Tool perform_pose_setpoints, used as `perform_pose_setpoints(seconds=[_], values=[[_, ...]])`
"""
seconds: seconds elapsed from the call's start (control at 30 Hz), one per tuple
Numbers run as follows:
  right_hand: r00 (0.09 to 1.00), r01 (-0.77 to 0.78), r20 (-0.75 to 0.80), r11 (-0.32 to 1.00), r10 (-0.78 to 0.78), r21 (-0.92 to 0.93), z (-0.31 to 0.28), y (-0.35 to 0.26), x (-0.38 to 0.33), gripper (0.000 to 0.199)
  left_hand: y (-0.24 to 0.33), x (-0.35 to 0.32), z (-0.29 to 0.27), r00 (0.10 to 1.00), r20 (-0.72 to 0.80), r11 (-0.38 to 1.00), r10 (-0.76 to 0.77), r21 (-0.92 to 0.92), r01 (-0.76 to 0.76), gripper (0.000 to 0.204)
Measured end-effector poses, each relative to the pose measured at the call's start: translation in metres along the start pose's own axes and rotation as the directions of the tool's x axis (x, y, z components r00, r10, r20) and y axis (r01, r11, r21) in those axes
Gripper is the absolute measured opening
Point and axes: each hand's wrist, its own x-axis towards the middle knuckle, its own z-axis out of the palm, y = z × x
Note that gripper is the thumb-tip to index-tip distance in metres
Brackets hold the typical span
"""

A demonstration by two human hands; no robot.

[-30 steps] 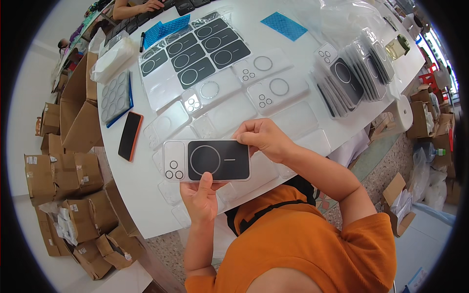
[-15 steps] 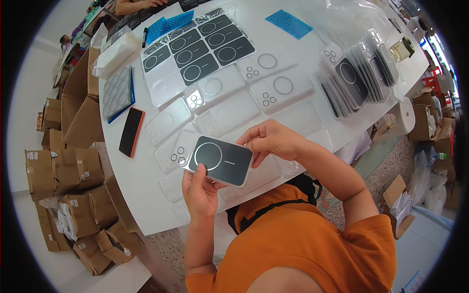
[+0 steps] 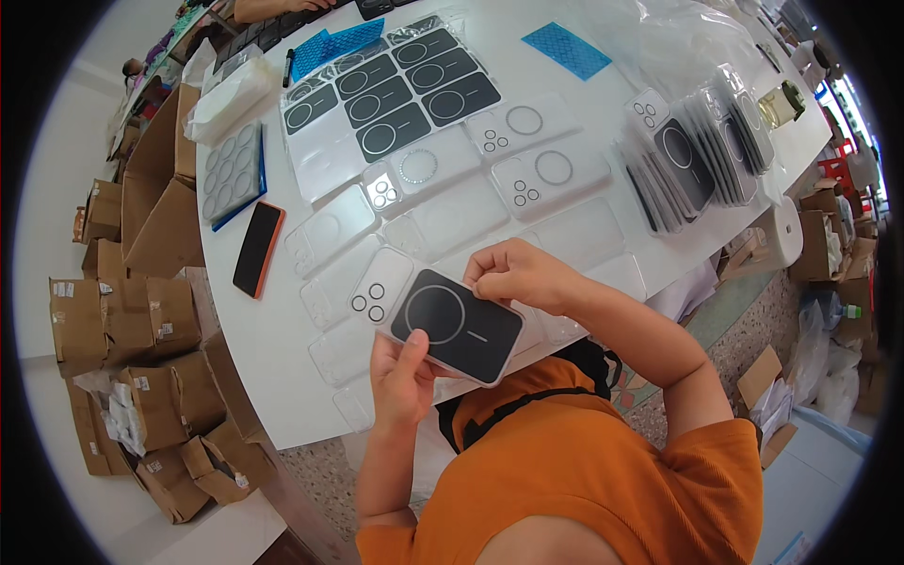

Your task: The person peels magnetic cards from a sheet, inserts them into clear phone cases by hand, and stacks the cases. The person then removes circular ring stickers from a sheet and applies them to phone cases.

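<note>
My left hand (image 3: 403, 381) grips a clear phone case (image 3: 378, 288) over the near edge of the table, its thumb on the front. A black card (image 3: 471, 344) with a white ring and a short line covers the lower part of the case; several camera rings show above it. My right hand (image 3: 516, 275) is closed at the far edge of the black card, its fingertips pinched against that edge. Whether they hold the card or the case rim cannot be made out. Clear phone cases (image 3: 450, 218) lie in rows just beyond my hands, some with a ring on them.
A sheet of black cards (image 3: 381, 99) lies farther back. Finished-looking cases (image 3: 683, 169) stand stacked at the right. At the left are an orange-edged phone (image 3: 256, 252), a sheet of grey rings (image 3: 233, 174) and cardboard boxes (image 3: 155, 325). Another person's hand (image 3: 306, 5) shows at the far edge.
The held case has shifted slightly right and tilted more steeply, with its camera rings now plainer. My left hand moved right with it; my right fingers slid along the card's far edge.
</note>
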Motion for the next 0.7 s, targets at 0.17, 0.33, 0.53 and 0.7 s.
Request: perform_pose_setpoints(seconds=[0.17, 0.33, 0.53, 0.7], values=[[0.997, 0.056, 0.055, 0.993, -0.051, -0.102, 0.0, -0.017, 0.006, 0.01, 0.0, -0.005, -0.006, 0.981, 0.188, 0.993, -0.045, 0.118, 0.023, 0.045], [0.998, 0.062, 0.011, 0.978, -0.061, -0.198, -0.002, -0.022, 0.013, 0.01, 0.002, 0.002, -0.004, 0.965, 0.207, 0.972, -0.162, 0.204, 0.12, 0.043], [0.958, 0.125, -0.103, 0.712, -0.269, -0.691, 0.016, -0.023, 0.01, 0.022, -0.023, 0.029, -0.011, 0.989, -0.069, 0.858, 0.129, 0.509, -0.076, 0.031], [0.949, 0.075, -0.133, 0.612, -0.287, -0.788, 0.011, -0.016, 0.01, 0.025, -0.023, 0.028, -0.019, 0.973, 0.04, 0.766, 0.227, 0.61, -0.203, 0.029]])
